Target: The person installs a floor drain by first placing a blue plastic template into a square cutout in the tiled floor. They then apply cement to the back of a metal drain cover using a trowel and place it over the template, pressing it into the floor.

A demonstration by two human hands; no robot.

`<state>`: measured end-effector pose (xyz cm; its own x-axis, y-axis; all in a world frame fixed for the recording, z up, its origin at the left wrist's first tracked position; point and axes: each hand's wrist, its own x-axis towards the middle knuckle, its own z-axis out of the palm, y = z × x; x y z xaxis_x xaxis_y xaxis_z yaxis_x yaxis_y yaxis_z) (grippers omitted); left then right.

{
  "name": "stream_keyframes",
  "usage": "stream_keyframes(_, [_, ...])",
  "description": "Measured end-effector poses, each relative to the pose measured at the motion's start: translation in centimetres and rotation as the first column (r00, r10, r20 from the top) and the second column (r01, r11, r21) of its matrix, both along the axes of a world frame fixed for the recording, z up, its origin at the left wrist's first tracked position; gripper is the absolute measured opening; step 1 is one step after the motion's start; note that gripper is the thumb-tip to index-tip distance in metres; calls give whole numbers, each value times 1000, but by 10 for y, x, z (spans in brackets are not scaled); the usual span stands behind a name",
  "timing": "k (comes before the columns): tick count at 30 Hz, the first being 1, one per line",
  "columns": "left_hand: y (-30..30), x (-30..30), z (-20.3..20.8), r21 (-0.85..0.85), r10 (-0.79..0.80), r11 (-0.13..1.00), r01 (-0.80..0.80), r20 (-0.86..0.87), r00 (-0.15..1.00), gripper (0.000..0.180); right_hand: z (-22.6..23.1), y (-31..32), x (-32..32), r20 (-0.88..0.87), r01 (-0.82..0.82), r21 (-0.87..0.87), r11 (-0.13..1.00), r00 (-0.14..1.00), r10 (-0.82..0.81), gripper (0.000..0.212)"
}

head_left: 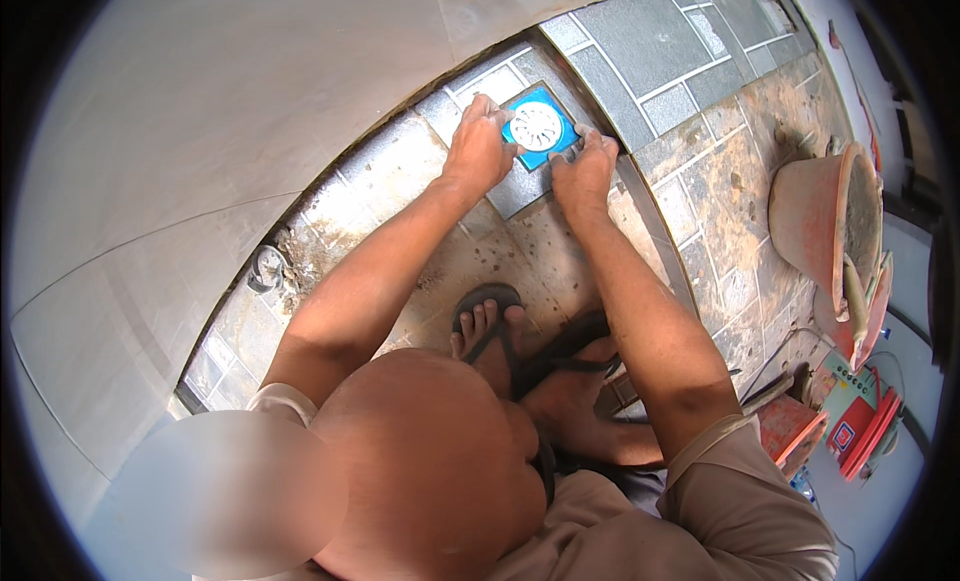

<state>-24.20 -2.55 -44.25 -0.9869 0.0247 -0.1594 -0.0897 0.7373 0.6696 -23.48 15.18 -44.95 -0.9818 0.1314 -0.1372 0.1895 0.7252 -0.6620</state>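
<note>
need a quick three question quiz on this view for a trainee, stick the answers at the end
1. True or false: the left hand and the right hand both touch the blue-edged square.
2. Which shape is the white grate in its middle?
a) triangle
b) square
c) circle
3. Fill the gap: the reddish buckets stand at the ____ side of the picture.

Key: 1. true; 2. c; 3. right

No wording readable from where I'm standing, just a small square label (pixel 844 438), blue and white, there on the red case (pixel 857 417), its marks too tiny to make out
</note>
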Motion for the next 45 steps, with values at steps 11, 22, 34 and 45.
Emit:
stream_keyframes(11, [-1,2,-6,-111,-69,992,59,-85,994,45,-15,8,-1,-104,-8,50,999,995,14,39])
stream_keyframes(22, [6,-6,0,-174,-33,985,14,-107,994,32,-6,7,-2,-57,-28,53,998,998,31,35])
stream_keyframes(34, [10,-13,-2,-230,-59,973,32,-111,992,30,-25,15,-6,-203,-13,62,998,979,25,31])
stream_keyframes(45, [9,-13,-9,-249,-59,968,26,-125,990,34,-10,17,-3,-81,-57,-34,998,995,54,35])
